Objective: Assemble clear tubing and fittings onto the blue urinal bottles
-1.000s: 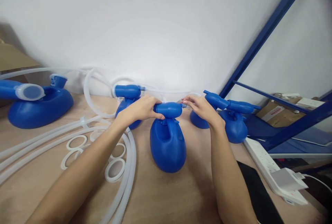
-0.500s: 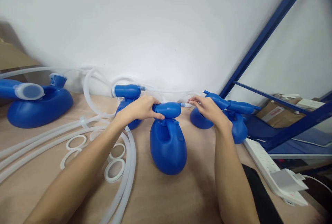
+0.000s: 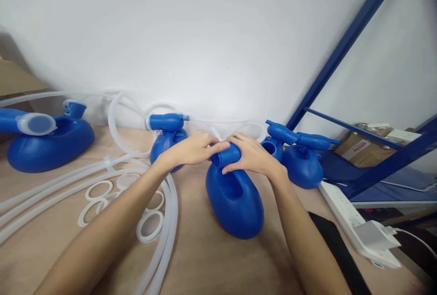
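Observation:
In the middle of the table stands a blue plastic urinal bottle (image 3: 237,211), with a short blue spout (image 3: 228,155) on top. The spout's open end faces left and toward me. My right hand (image 3: 254,156) wraps round the spout, thumb at its lower side and fingers over the top. From the left, my left hand (image 3: 193,148) grips the spout's rim, its thumb on the upper edge and its other fingers behind. Both hands hide the far end of the spout and any tube joined to it.
Further blue urinals stand behind at left (image 3: 51,144), centre (image 3: 167,124) and right (image 3: 302,165). White hoses (image 3: 172,213) and white ring caps (image 3: 150,226) lie at left. At right are a black flat object (image 3: 332,240), a power strip (image 3: 344,213) and a blue rack (image 3: 344,53).
My right hand has moved left from the thin clear tube onto the spout. The bottle has turned, its body swinging right and its spout's open end coming round toward me.

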Demonstrator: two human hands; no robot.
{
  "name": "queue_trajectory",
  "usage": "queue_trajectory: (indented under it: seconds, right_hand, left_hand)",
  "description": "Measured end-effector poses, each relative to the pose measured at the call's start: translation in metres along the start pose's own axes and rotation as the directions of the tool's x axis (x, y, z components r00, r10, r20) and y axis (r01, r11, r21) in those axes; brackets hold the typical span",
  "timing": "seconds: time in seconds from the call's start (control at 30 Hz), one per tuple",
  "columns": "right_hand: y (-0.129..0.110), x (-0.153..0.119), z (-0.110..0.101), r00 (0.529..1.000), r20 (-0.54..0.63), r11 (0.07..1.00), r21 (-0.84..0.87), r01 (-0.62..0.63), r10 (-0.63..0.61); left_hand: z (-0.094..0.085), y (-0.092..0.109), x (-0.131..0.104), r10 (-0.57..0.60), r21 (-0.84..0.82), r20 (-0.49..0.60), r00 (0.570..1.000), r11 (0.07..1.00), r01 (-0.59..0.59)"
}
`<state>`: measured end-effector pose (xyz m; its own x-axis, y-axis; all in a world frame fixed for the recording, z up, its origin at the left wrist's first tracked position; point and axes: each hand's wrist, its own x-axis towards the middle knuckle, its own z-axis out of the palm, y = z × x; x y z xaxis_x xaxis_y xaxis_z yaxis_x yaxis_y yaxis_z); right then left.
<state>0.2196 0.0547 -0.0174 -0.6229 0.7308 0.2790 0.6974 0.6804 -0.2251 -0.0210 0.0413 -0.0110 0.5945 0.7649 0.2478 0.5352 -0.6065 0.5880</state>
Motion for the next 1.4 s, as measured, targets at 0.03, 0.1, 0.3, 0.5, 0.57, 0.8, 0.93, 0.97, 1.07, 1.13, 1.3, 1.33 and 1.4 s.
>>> queue_trajectory:
  seconds: [0.03, 0.1, 0.3, 0.5, 0.57, 0.8, 0.93, 0.97, 1.07, 1.13, 1.3, 1.33, 1.4]
  right_hand:
    - [0.000, -0.003, 0.004, 0.999, -0.034, 1.000, -0.009, 0.012, -0.012]
    - [0.004, -0.012, 0.011, 0.990, -0.125, 0.998, 0.005, 0.061, -0.060]
    - [0.018, -0.033, 0.021, 0.922, -0.281, 0.957, 0.036, 0.288, -0.266]
    - [0.012, -0.040, 0.016, 0.911, -0.262, 0.945, -0.016, 0.326, -0.318]
    - [0.004, -0.045, 0.014, 0.936, -0.220, 0.961, -0.028, 0.274, -0.273]
    - [-0.015, -0.067, 0.030, 0.936, -0.345, 0.991, 0.088, 0.105, -0.069]
    - [-0.011, -0.068, 0.039, 0.911, -0.406, 0.984, 0.122, 0.133, -0.073]
    - [-0.011, -0.069, 0.039, 0.906, -0.417, 0.984, 0.118, 0.135, -0.075]
    - [-0.011, -0.072, 0.038, 0.901, -0.425, 0.986, 0.087, 0.142, -0.092]
    - [-0.011, -0.074, 0.036, 0.903, -0.414, 0.988, 0.051, 0.147, -0.113]
    - [-0.012, -0.076, 0.034, 0.903, -0.402, 0.987, -0.022, 0.156, -0.152]
    - [-0.012, -0.076, 0.033, 0.901, -0.403, 0.987, -0.034, 0.159, -0.159]
    - [-0.011, -0.076, 0.033, 0.899, -0.405, 0.986, -0.056, 0.159, -0.168]
  left_hand:
    - [0.001, -0.003, 0.001, 0.008, -0.035, -0.011, 1.000, 0.999, -0.008]
    - [0.005, -0.013, 0.005, 0.011, -0.013, -0.084, 0.996, 1.000, -0.012]
    - [0.037, -0.032, 0.017, 0.264, 0.303, -0.089, 0.960, 0.926, -0.227]
    - [0.047, -0.026, 0.017, 0.338, 0.529, -0.021, 0.941, 0.803, -0.277]
    - [0.045, -0.022, 0.014, 0.325, 0.606, 0.003, 0.946, 0.752, -0.261]
    - [0.054, -0.013, 0.016, 0.338, 0.788, 0.090, 0.937, 0.551, -0.274]
    - [0.069, -0.012, 0.018, 0.330, 0.811, 0.062, 0.942, 0.534, -0.240]
    - [0.070, -0.013, 0.017, 0.332, 0.812, 0.052, 0.942, 0.535, -0.233]
    - [0.069, -0.017, 0.015, 0.357, 0.802, 0.057, 0.932, 0.540, -0.256]
    - [0.068, -0.020, 0.014, 0.381, 0.779, 0.071, 0.922, 0.556, -0.290]
    - [0.076, -0.031, 0.016, 0.436, 0.756, 0.025, 0.900, 0.581, -0.302]
    - [0.079, -0.033, 0.018, 0.465, 0.760, 0.015, 0.885, 0.570, -0.313]
    - [0.084, -0.036, 0.020, 0.530, 0.775, 0.007, 0.848, 0.533, -0.340]
